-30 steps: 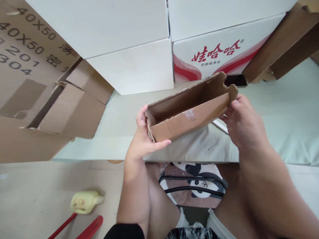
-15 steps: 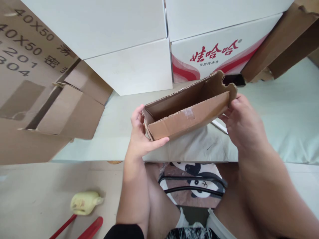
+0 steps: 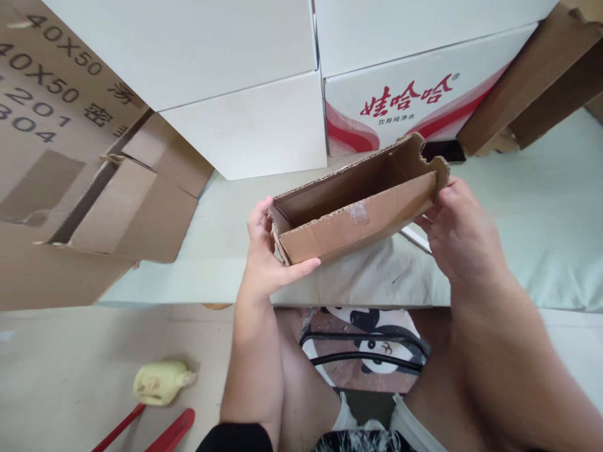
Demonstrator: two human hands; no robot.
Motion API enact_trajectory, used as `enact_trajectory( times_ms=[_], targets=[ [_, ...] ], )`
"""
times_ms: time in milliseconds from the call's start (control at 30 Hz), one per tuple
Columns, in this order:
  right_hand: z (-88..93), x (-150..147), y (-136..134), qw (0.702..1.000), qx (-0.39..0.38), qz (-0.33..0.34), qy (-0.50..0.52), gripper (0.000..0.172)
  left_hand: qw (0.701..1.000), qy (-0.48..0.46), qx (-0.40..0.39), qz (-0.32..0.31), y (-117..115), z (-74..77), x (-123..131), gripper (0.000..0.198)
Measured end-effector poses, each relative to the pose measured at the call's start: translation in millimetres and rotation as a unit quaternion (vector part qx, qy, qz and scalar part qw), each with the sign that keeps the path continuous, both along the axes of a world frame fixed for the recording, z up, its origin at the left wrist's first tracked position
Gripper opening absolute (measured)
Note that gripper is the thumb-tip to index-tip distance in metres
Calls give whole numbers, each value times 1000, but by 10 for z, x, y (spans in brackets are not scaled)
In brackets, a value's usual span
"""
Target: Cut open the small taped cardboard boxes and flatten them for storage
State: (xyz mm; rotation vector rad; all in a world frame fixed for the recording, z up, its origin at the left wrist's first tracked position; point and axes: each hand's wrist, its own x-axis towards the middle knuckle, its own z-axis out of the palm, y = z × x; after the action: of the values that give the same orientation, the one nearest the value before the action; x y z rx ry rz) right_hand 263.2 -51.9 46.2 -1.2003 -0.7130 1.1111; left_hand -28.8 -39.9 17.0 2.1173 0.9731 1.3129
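Between my two hands is a narrow brown cardboard box [image 3: 330,229], tilted up to the right, its top open and its inside dark. A patch of clear tape sticks to its near side. My left hand [image 3: 268,257] grips the left end, with the thumb along the near lower edge and the fingers round the end. My right hand [image 3: 464,226] holds the right end, where the cardboard is cut with a rounded notch; some of its fingers are hidden under the box. The box is above a pale green cloth-covered surface [image 3: 217,232].
White cartons [image 3: 249,138] are stacked behind, one with red lettering [image 3: 407,100]. Large brown cardboard boxes stand left [image 3: 61,188] and far right [image 3: 532,75]. Below are a panda-patterned item [image 3: 381,355] with black bars, a yellow bottle [image 3: 160,383] and red handles [image 3: 172,430] on the floor.
Almost nothing differs. The view has shifted very slightly, and both hands keep the same hold on the cardboard box.
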Motion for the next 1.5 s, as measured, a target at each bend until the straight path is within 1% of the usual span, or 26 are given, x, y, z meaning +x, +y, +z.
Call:
enact_trajectory(
  times_ms=[300, 400, 500, 700, 933, 1067, 1233, 1400, 1500],
  targets=[
    [28, -27, 16, 1000, -24, -5, -2, 32, 1000, 8, -6, 5, -7, 1, 2, 120],
    [18, -20, 18, 1000, -28, -4, 0, 31, 1000, 11, 8, 5, -1, -2, 5, 119],
    [14, -15, 18, 1000, -25, -2, -4, 30, 1000, 15, 25, 6, 10, -6, 4, 120],
    [21, -15, 18, 1000, -26, 1, -16, 34, 1000, 20, 20, -1, 14, 4, 0, 122],
    [11, -17, 9, 1000, -18, -2, -15, 33, 1000, 12, 29, 1, 18, -9, 10, 120],
    [-3, -12, 11, 1000, -17, 0, -20, 30, 1000, 15, 22, 1, 15, -11, 4, 121],
    [16, -19, 11, 1000, -22, -9, -3, 31, 1000, 10, 13, -5, 11, 1, -3, 121],
    [33, -27, 6, 1000, -20, -13, 7, 35, 999, -1, 42, 23, 11, 18, 26, 121],
    [-3, -8, 3, 1000, -1, -3, 1, 31, 998, -19, 52, 24, 4, 43, 41, 122]
  ],
)
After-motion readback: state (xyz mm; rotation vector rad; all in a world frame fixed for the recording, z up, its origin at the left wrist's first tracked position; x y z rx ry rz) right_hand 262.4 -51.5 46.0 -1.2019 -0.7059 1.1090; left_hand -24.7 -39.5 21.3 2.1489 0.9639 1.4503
